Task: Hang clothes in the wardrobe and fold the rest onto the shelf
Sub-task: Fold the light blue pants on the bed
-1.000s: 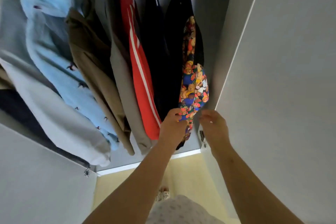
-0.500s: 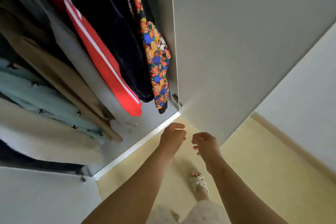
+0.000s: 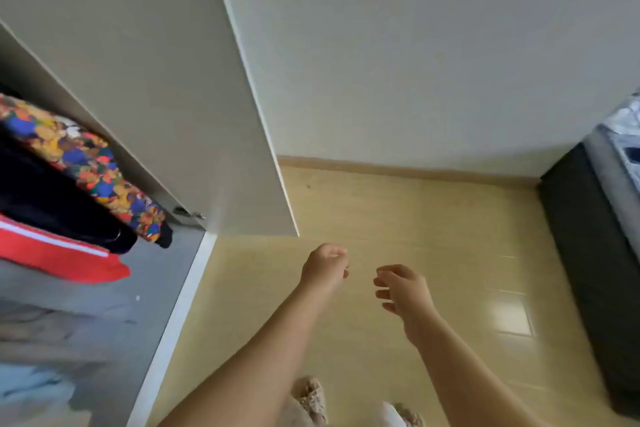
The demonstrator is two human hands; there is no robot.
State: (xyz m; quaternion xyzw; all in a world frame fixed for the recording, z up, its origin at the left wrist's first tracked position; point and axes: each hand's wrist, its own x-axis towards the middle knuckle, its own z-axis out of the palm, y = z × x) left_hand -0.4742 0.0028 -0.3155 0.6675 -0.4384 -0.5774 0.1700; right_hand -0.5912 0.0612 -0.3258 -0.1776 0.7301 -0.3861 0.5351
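The open wardrobe (image 3: 104, 305) fills the left edge of the view. Inside it hang a bright multicoloured patterned garment (image 3: 83, 163), a black garment (image 3: 52, 204) and a red garment with a white stripe (image 3: 59, 256). My left hand (image 3: 323, 265) hovers over the yellow floor, right of the wardrobe, fingers loosely curled and holding nothing. My right hand (image 3: 403, 291) is beside it, also empty with fingers loosely bent. Both hands are clear of the clothes.
The wardrobe's open white door (image 3: 194, 97) stands just beyond my hands. A white wall (image 3: 433, 55) and skirting run behind. A dark bed base (image 3: 588, 253) with grey bedding sits at the right edge. My feet in patterned slippers (image 3: 311, 399) show at the bottom.
My hands let go of the patterned garment's hem and pulled back from the wardrobe. The view swung right, away from the hanging clothes, toward the floor and the bed.
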